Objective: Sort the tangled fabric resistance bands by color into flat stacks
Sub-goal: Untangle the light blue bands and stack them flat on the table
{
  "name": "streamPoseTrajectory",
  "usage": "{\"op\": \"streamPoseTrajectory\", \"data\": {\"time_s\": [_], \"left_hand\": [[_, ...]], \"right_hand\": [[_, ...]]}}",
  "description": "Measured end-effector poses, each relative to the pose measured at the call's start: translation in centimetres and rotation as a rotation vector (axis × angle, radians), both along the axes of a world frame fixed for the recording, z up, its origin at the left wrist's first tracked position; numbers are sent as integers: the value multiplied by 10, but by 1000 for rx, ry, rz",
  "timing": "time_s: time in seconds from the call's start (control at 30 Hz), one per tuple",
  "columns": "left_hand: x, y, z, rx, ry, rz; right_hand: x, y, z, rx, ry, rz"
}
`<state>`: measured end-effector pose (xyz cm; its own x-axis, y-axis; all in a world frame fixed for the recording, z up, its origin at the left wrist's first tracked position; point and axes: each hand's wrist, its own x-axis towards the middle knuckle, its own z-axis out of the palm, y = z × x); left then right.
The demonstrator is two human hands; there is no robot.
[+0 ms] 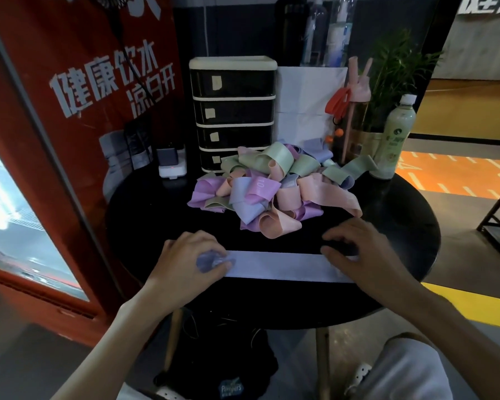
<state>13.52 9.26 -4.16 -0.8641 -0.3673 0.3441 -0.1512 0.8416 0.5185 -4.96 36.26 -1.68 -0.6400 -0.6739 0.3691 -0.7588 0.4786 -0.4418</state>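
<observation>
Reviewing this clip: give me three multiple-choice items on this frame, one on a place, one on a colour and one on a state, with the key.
1. Where does the flat band lie relative to the tangled pile?
A. On top of it
B. On the table, between it and the near edge
C. Behind it, at the far edge

2. What colour is the flat band?
A. Green
B. Peach
C. Pale lavender-blue

3. What are the left hand and right hand doing?
A. Each is on one end of the flat band
B. Both dig into the tangled pile
C. Both hang below the table

Key: 1 B, the strip lies stretched out in front of the pile, apart from it. 2 C, it is pale lavender-blue against the black top. 3 A, one hand covers each end of the strip.
</observation>
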Motion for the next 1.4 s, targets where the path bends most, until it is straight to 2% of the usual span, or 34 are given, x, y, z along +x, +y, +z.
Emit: {"op": "streamPoseTrajectory", "data": {"time_s": [0.13, 0.2, 0.3, 0.4, 0.53, 0.67, 0.77, 0.87, 1.03, 1.17, 1.3, 1.4], "left_hand": [[-1, 0, 1, -28, -5, 4], [-1, 0, 1, -18, 14, -3], [0, -1, 1, 4, 25, -5], [-1, -3, 3, 23, -9, -10], [0, -2, 4, 0, -26, 14], [0, -4, 3, 2, 0, 8], [0, -4, 1, 10, 17, -14], [-1, -6, 10, 138, 114, -2], [-31, -21, 57, 159, 314, 46], [-73, -26, 88, 433, 309, 33], [-99, -27, 111, 326, 403, 1], [-105, -25, 134, 334, 472, -33]], "right_hand": [[7, -69, 31, -86, 59, 250], [5, -105, 44, -139, 66, 302], [-8, -156, 55, -156, 109, 270], [-21, -191, 56, -40, 154, 185], [-30, -209, 54, 161, 226, 50], [-37, -207, 58, 183, 168, 26], [-39, -201, 61, 96, 60, 74], [-39, -195, 66, -56, -39, 166], [-43, -187, 78, -230, -98, 286], [-39, -174, 91, -355, -159, 314], [-40, -163, 106, -447, -224, 310], [-43, -156, 119, -511, -296, 274]]}}
